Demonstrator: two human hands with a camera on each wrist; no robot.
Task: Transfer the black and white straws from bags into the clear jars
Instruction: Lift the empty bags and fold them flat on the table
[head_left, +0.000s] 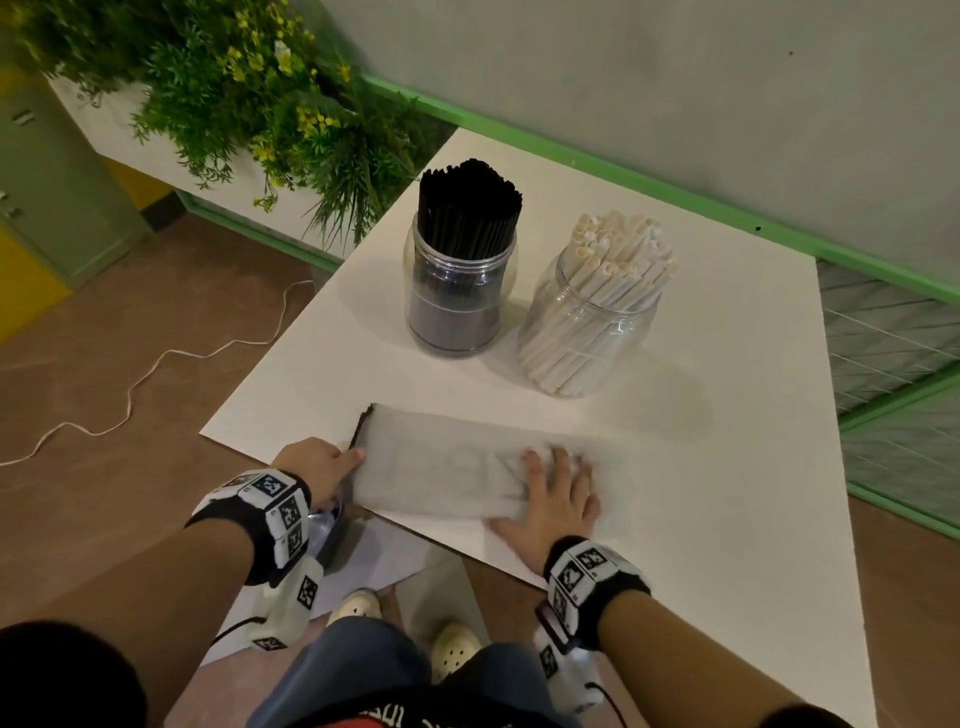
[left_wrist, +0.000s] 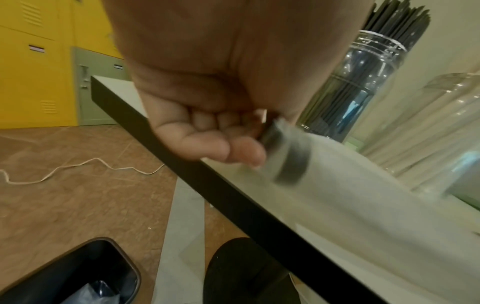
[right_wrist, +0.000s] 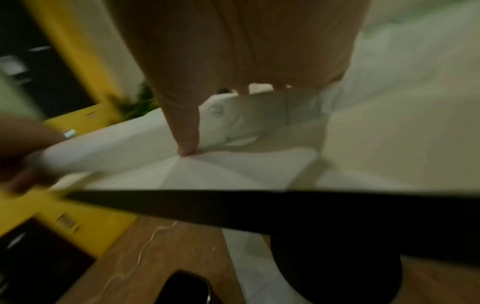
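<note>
An empty-looking translucent white bag (head_left: 441, 467) lies flat near the front edge of the white table (head_left: 727, 467). My left hand (head_left: 350, 457) pinches its left end, where a dark strip runs along the edge. In the left wrist view the curled fingers (left_wrist: 228, 148) hold that dark-edged end of the bag (left_wrist: 337, 185). My right hand (head_left: 558, 483) lies flat on the bag's right part, fingers straight. The right wrist view shows its thumb (right_wrist: 187, 144) pressing the bag (right_wrist: 233, 168) down. Behind stand a clear jar of black straws (head_left: 457, 296) and a clear jar of white straws (head_left: 592, 332).
A planter with green foliage (head_left: 260, 104) stands off the table's back-left corner, and a green rail (head_left: 623, 182) runs behind. A white cable (head_left: 156, 364) snakes over the floor. Below the table's front edge are a black bin (left_wrist: 78, 277) and the table's round base (left_wrist: 246, 271).
</note>
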